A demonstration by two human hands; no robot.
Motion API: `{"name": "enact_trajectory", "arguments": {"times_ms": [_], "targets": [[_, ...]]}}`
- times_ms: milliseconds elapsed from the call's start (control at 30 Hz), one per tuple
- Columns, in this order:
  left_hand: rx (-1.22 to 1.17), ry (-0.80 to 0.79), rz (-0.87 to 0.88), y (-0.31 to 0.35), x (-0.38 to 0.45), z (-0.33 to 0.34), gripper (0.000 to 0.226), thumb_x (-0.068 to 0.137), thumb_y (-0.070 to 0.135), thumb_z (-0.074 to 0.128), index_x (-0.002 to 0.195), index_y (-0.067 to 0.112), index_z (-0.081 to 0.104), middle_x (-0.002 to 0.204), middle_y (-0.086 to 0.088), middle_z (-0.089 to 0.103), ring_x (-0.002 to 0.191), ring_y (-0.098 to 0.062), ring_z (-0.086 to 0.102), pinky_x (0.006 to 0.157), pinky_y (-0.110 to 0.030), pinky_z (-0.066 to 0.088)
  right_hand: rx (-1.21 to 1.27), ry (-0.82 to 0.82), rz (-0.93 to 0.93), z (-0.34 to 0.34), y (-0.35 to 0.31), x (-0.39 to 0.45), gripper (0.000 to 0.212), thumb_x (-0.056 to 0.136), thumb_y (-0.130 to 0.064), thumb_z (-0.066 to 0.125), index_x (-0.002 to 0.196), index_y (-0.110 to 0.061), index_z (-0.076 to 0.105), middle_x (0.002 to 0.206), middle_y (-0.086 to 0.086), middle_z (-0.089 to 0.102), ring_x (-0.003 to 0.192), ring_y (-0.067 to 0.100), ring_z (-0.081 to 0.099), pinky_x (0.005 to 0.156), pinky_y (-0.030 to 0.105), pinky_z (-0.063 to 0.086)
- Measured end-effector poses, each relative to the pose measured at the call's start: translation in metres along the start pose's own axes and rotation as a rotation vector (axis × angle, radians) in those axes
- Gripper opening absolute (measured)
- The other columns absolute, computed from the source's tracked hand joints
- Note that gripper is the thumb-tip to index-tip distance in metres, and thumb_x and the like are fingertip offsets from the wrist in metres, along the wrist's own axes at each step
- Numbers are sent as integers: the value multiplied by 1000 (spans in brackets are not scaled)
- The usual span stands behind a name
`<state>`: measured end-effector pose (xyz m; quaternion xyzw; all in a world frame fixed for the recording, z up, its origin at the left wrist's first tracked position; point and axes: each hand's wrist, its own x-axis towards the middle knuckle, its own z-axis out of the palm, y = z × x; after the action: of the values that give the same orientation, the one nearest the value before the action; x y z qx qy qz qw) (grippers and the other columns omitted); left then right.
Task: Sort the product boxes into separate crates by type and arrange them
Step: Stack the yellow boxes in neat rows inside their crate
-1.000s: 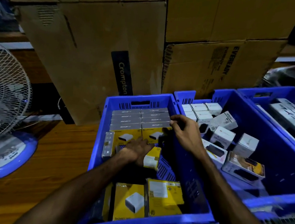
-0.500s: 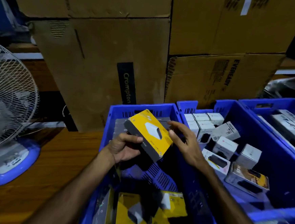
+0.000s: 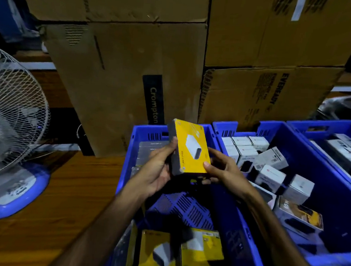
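A white mesh fan (image 3: 7,119) stands on the wooden counter (image 3: 65,191) at the left, before stacked cartons lettered "Crompton" (image 3: 154,105) and "EVEREADY" (image 3: 280,88). Above the nearest blue crate (image 3: 125,171), the left hand (image 3: 157,171) wraps the grey side of a yellow product box (image 3: 191,148) and the right hand (image 3: 223,170) pinches its lower right corner, so the grip is closed on it from both sides. More yellow boxes (image 3: 182,251) lie at the crate's near end with bare slotted floor between, and white boxes (image 3: 271,159), one marked "65W" (image 3: 299,214), sit in the next crate (image 3: 323,165) to the right.

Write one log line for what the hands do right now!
left hand: holds yellow box | right hand: holds same box | over: left blue crate
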<state>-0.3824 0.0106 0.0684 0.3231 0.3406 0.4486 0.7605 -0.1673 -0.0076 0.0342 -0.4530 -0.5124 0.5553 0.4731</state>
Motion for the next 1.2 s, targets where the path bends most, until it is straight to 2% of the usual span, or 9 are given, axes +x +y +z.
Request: {"name": "enact_trajectory", "arguments": {"times_ms": [33, 100, 233, 367, 467, 567, 700, 833, 1200], "targets": [[93, 89, 71, 2, -3, 6, 46, 95, 31, 70, 128, 0, 66, 121, -20, 74, 107, -29, 74, 87, -44, 63, -43, -2, -12, 1, 3, 1, 61, 99, -5, 63, 155, -11, 40, 124, 15, 67, 91, 26, 77, 70, 36, 64], [347, 215, 237, 3, -7, 11, 24, 97, 20, 70, 114, 2, 73, 100, -11, 79, 81, -18, 76, 59, -25, 59, -142, 13, -39, 0, 7, 3, 64, 98, -4, 64, 156, -13, 38, 134, 17, 61, 96, 26, 76, 71, 35, 64], [710, 270, 515, 2, -8, 10, 24, 87, 8, 81, 108, 16, 74, 94, 8, 79, 84, -1, 74, 69, -18, 56, -355, 71, -152, 4, 14, 5, 58, 96, -8, 68, 150, -13, 47, 137, 5, 63, 107, 19, 73, 89, 43, 62], [968, 177, 622, 8, -11, 5, 37, 81, 6, 84, 109, 27, 71, 95, 20, 72, 79, 10, 66, 69, -12, 52, -750, 375, -361, 3, 14, 3, 39, 91, -10, 63, 130, -14, 65, 118, 4, 60, 107, 13, 60, 98, 36, 48], [1119, 99, 570, 11, -6, -10, 35, 81, 18, 85, 111, 30, 74, 99, 19, 74, 86, 6, 66, 73, -16, 52, -852, 565, -276, -6, 14, 0, 39, 92, -6, 63, 131, -14, 64, 124, 9, 57, 112, 31, 61, 97, 41, 50], [1307, 74, 491, 9, 6, -22, 52, 73, 42, 81, 123, 28, 74, 112, 16, 75, 99, 1, 68, 87, -31, 57, -927, 525, -117, -10, 18, 1, 46, 91, -9, 64, 137, -15, 62, 127, 17, 55, 121, 40, 55, 103, 47, 47], [1493, -1, 416, 1, 26, -31, 57, 75, 41, 81, 129, 24, 71, 122, 11, 74, 112, -5, 67, 98, -36, 55, -863, 535, -53, -9, 17, 1, 58, 91, -7, 60, 147, -21, 50, 137, 15, 47, 128, 39, 51, 103, 45, 45], [1622, -84, 456, -11, 46, -30, 44, 79, 32, 82, 121, 24, 73, 113, 6, 70, 108, -15, 63, 94, -36, 53, -828, 559, -3, -7, 16, -1, 62, 93, -5, 56, 151, -23, 42, 141, 18, 46, 125, 41, 53, 100, 48, 46], [1747, -70, 490, -49, 97, -29, 52, 84, 45, 76, 130, 23, 67, 107, 3, 46, 114, -21, 42, 96, -42, 35, -571, 603, 62, -19, 16, 0, 57, 91, -11, 69, 145, -18, 51, 132, 13, 67, 122, 31, 62, 97, 35, 45]]}}
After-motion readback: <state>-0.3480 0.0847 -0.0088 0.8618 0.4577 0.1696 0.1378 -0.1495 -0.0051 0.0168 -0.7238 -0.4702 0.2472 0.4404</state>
